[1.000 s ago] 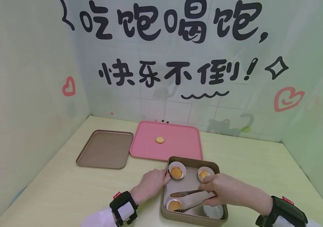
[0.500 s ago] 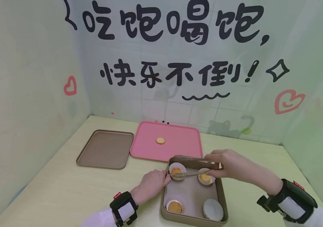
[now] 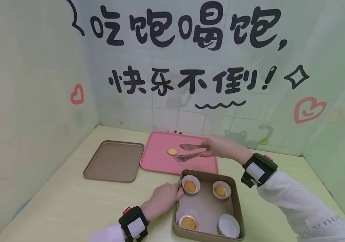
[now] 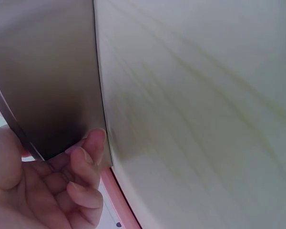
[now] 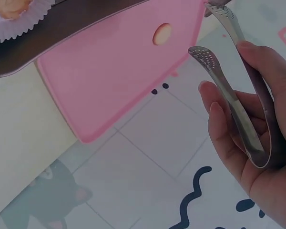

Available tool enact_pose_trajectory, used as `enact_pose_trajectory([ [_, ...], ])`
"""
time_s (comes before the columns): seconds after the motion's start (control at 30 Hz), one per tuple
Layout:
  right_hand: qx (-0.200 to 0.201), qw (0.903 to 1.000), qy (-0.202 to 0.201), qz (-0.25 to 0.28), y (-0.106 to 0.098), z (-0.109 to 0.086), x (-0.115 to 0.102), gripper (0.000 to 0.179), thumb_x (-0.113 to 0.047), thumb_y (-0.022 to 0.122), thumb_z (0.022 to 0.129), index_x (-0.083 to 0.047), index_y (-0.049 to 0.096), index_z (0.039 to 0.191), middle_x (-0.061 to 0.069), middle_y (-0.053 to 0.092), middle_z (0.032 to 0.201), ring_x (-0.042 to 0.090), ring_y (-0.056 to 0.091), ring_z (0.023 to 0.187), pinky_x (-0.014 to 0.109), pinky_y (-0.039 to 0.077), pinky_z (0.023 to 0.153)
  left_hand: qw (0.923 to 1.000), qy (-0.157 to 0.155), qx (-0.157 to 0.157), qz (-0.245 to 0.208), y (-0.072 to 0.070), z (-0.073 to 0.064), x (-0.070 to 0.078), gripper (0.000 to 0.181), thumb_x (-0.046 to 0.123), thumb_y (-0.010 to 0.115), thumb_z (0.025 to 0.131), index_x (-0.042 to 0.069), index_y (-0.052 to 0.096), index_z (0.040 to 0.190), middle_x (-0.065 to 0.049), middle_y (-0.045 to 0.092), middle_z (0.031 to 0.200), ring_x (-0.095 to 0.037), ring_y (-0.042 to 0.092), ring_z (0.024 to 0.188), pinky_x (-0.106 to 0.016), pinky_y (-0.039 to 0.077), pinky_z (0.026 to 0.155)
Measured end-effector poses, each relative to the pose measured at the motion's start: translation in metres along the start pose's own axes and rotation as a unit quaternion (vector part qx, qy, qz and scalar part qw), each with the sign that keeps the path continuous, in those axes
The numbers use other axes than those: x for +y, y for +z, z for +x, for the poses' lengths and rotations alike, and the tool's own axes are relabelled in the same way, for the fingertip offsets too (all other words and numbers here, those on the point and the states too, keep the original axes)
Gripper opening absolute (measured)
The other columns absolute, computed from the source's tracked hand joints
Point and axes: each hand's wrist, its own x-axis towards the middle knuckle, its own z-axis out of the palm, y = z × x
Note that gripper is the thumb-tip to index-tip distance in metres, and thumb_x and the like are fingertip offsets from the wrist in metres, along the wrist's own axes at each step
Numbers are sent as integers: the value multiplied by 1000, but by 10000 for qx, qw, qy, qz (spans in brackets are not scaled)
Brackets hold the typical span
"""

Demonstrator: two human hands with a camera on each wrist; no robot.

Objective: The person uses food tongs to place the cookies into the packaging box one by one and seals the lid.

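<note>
My left hand [image 3: 164, 198] grips the left wall of a deep brown baking tin [image 3: 204, 215], thumb at the rim and fingers curled against the outside in the left wrist view. Inside the tin stand white paper cups; three hold a cookie each, and the paper cup [image 3: 229, 226] at the near right has none. My right hand [image 3: 225, 146] holds metal tongs [image 3: 187, 157] with perforated tips over the pink tray [image 3: 157, 161]. The tongs' tips are spread apart, just right of a small round cookie [image 3: 172, 152] on that tray, with nothing between them.
A shallow brown tray [image 3: 114, 161] lies left of the pink tray, close against it. The tin stands in front of the pink tray's right part. Behind the table rises a printed backdrop [image 3: 172, 114], with side walls of the same cloth.
My right hand has carried the tongs from inside the tin, up and away over its far rim, to above the pink tray. The left hand stays on the tin.
</note>
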Motion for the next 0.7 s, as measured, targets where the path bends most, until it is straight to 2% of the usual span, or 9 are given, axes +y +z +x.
enact_pose_trajectory([
  [0.1,-174,9998,76,20,5,18,3,25,-17,74,85,-10,57,68,-6,45,58,7,40,52,23,34,52,10000,8,-6,34,1,0,-1,32,15,51,95,11,41,65,5,30,55,-9,34,49,-25,30,38],
  [0.3,-303,9992,219,-113,15,46,7,25,-23,72,88,-8,64,69,-2,59,60,8,54,50,23,43,51,9999,-147,-22,-66,0,0,0,33,16,51,95,11,43,64,5,32,55,-9,35,49,-26,32,39],
  [0.5,-358,9976,580,-80,25,63,13,27,-26,72,88,-5,68,72,-2,59,58,9,53,49,21,40,50,9995,-265,-61,-175,0,0,1,33,18,51,95,12,44,64,4,33,54,-10,36,49,-27,33,39],
  [0.7,-443,9958,785,131,32,73,17,23,-22,73,87,-3,72,76,-2,58,56,9,52,47,20,37,47,9999,-162,-18,-45,-1,0,0,33,17,51,95,11,44,64,4,34,54,-10,37,49,-28,34,39],
])
